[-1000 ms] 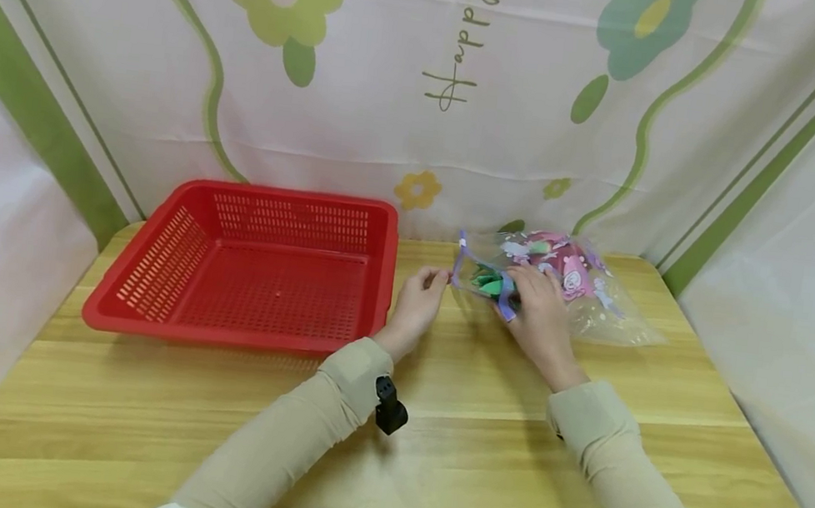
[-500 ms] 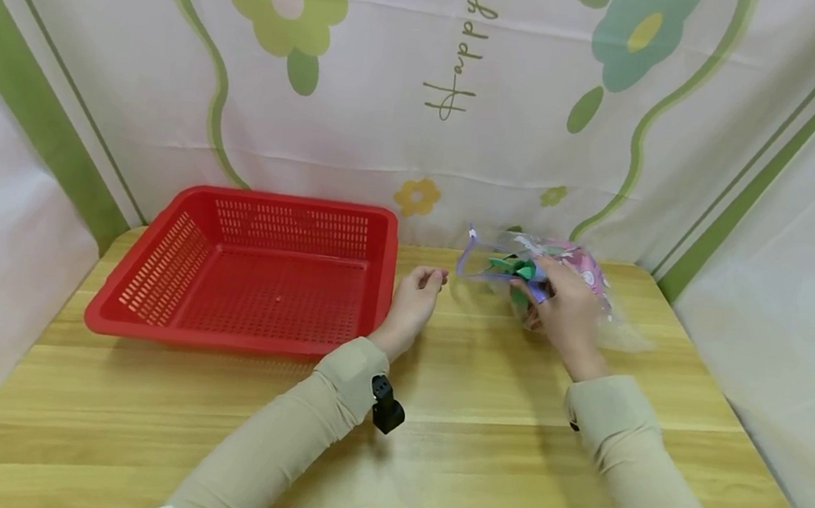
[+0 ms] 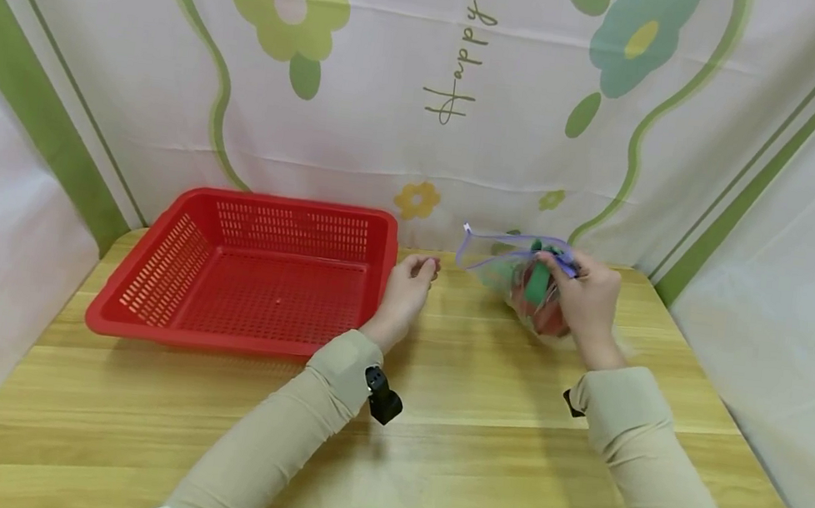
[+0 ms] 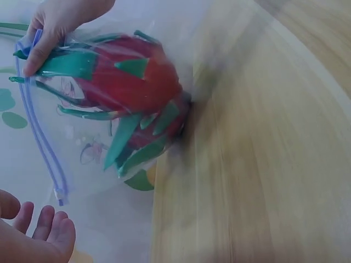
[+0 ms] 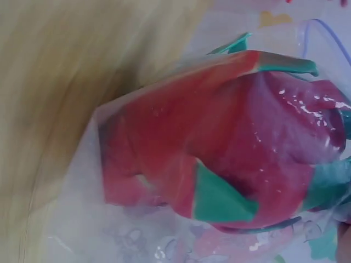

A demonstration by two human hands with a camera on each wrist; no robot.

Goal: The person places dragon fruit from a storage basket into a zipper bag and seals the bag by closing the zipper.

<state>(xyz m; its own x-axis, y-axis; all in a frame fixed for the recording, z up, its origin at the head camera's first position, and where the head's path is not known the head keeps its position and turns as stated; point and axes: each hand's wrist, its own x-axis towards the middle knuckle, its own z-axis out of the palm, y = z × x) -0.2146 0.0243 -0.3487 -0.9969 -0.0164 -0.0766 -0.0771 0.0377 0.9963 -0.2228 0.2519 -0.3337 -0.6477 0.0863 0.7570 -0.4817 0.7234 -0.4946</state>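
Red basket (image 3: 231,341) sits on the left of the table (image 3: 465,478), left hand (image 3: 403,295) just right of it, fingers loosely bent, nothing in them. Next over, far right: a clear bag (image 4: 82,143) with red-and-green fruit (image 4: 131,82) inside, one or two, hard to tell through the film. Right hand (image 3: 593,302) pinches its mouth. Looks like the bag-handling step; next probably calls for the left hand taking the purple zip's (image 4: 36,129) free end.

Glossy clear plastic is seen on the bag (image 4: 90,153), perforated plastic on the basket (image 3: 239,341), smooth wood grain on the table (image 3: 466,470).
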